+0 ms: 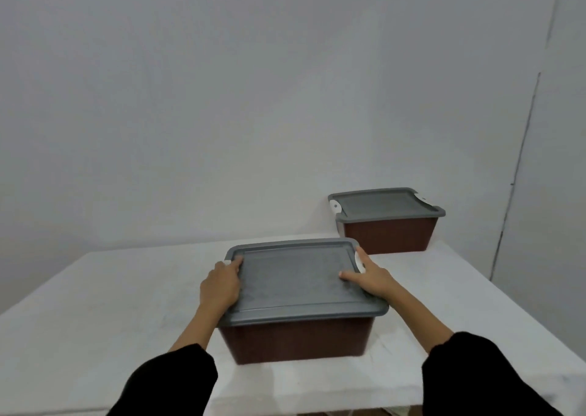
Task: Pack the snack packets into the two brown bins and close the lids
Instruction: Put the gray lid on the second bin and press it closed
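Right now, on my feed, both lids are on and no bin stands open. The near bin (295, 342) sits just below the middle of my view on the white-covered table (95, 304), brown walls under the grey near lid (301, 282), which lies flat and square on the rim. The left hand (220, 284) rests on that lid's 9 o'clock edge: its thumb lies along the top, pointing to 12 o'clock, while the other fingers drop over the rim beside the left latch (227, 261), and I cannot tell whether they grip it or only press. The right hand (369, 277) lies on the 3 o'clock edge, spread wide, with the thumb flat on the lid pointing to 9 o'clock and the fingers stretched out straight to touch the white right latch (359, 258); it holds nothing. Black sleeves cover both forearms toward 6 o'clock. The far bin (390, 235) stands well apart, at 2 o'clock from the near one, close against the grey wall (222, 98), with the far lid (383, 205) seated on it and a white clasp showing at each end.
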